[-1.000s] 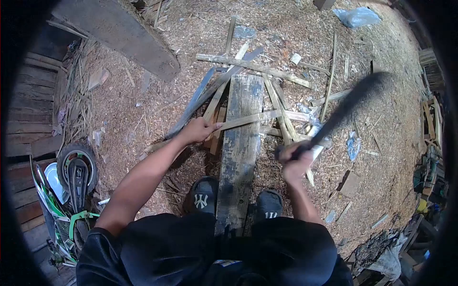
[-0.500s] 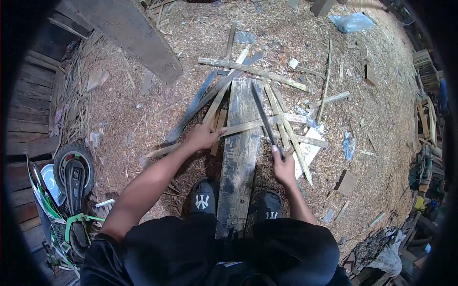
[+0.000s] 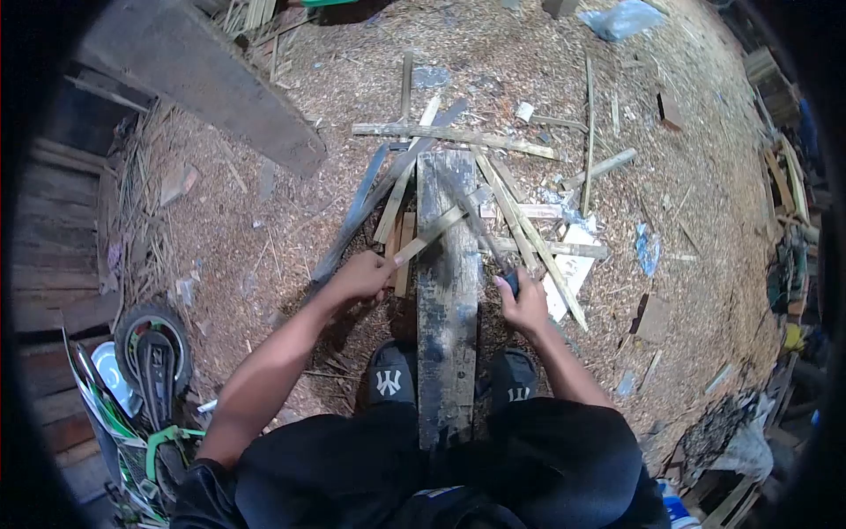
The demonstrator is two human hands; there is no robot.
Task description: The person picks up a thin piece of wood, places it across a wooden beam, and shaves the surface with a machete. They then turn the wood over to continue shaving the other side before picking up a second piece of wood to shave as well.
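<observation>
My left hand (image 3: pixel 363 275) is closed around the near end of a wooden strip (image 3: pixel 436 231), which slants up and to the right across a long, weathered plank (image 3: pixel 447 313). In my right hand (image 3: pixel 526 304) is the dark handle of a machete (image 3: pixel 480 225). Its blade, smeared by motion, points up and to the left and overlaps the strip's far end in this view. The plank runs away from between my legs, with a sandalled foot on either side. Two pale wooden slats (image 3: pixel 527 231) lean just right of its far end.
Loose slats (image 3: pixel 454 134) lie around the plank's far end on wood-chip-covered ground. A broad dark beam (image 3: pixel 211 88) juts in at upper left. A small green-framed bike (image 3: pixel 154 370) stands at left. A plastic bag (image 3: pixel 621 19) and a wood block (image 3: pixel 652 317) lie to the right.
The strip has swung to a steeper slant, its far end now higher. My left hand has dropped slightly. The blade has moved and blurred, and the whole view has shifted a little.
</observation>
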